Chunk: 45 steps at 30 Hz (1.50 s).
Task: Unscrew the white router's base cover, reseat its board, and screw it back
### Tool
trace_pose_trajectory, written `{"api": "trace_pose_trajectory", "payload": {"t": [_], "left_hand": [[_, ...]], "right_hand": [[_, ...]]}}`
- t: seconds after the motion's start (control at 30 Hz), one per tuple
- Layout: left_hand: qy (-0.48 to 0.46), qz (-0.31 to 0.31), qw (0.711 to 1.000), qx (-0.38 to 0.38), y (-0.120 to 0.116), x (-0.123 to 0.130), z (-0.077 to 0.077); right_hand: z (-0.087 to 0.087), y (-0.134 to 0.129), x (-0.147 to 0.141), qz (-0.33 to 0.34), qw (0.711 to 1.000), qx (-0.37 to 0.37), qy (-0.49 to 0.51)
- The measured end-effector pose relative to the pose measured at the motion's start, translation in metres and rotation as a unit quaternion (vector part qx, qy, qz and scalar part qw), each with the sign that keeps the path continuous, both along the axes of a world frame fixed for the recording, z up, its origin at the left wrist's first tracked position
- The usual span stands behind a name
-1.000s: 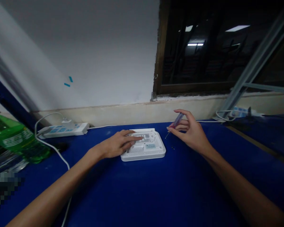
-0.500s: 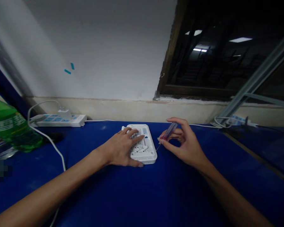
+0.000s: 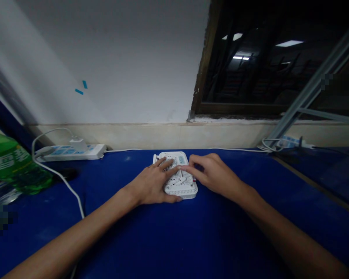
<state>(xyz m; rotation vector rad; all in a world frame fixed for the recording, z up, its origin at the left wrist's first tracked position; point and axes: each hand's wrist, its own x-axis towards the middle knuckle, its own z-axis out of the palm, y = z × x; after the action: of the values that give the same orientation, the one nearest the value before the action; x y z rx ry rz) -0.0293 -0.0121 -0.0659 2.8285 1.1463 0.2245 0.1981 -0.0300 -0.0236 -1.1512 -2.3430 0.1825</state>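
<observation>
A flat white plastic device (image 3: pixel 189 189) with a perforated face and a blue-printed label lies on the blue table; it looks like the underside of a router. My left hand (image 3: pixel 154 182) rests across its left part, fingers spread over the face and thumb along the near edge. At the device's right edge, my right hand (image 3: pixel 213 174) is closed, with thumb and index fingertip pinched above the face beside my left index fingertip. What that pinch holds, if anything, is too small to see. The red part of a screwdriver (image 3: pixel 194 179) shows under my right hand; its handle is hidden.
A white power strip (image 3: pixel 93 152) with a plugged-in charger stands at the back left, its white cable (image 3: pixel 72 192) running forward. Further left are a green bottle (image 3: pixel 8 162) and a dark object (image 3: pixel 68 173). A metal frame (image 3: pixel 305 93) rises at the right.
My right hand has moved left onto the device's edge, and the clear-handled screwdriver is now mostly hidden under it. The view has shifted slightly; my left hand stays on the device.
</observation>
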Motion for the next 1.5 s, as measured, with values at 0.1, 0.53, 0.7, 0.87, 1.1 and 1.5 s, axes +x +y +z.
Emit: {"api": "trace_pose_trajectory", "payload": {"t": [0.1,0.53,0.7,0.87,1.1,1.5], "left_hand": [[0.007,-0.014,1.000,0.011,0.001,-0.001,0.000],[0.016,-0.019,1.000,0.019,0.002,0.000,0.004],[0.021,-0.031,0.999,0.025,0.003,0.001,0.004],[0.014,-0.042,0.999,0.026,0.002,0.001,0.006],[0.010,-0.044,0.999,0.030,0.001,0.000,0.005],[0.020,-0.034,0.998,0.046,-0.002,0.000,0.008]], "right_hand": [[0.007,0.003,-0.004,0.034,0.999,-0.008,-0.015],[-0.003,-0.002,0.003,0.027,0.999,0.016,0.040],[-0.004,-0.004,0.005,0.084,0.995,0.011,0.061],[-0.007,-0.008,0.006,0.051,0.997,0.036,0.042],[-0.009,-0.010,0.002,0.052,0.995,0.034,0.073],[-0.012,-0.010,0.000,0.035,0.996,0.068,0.055]]}}
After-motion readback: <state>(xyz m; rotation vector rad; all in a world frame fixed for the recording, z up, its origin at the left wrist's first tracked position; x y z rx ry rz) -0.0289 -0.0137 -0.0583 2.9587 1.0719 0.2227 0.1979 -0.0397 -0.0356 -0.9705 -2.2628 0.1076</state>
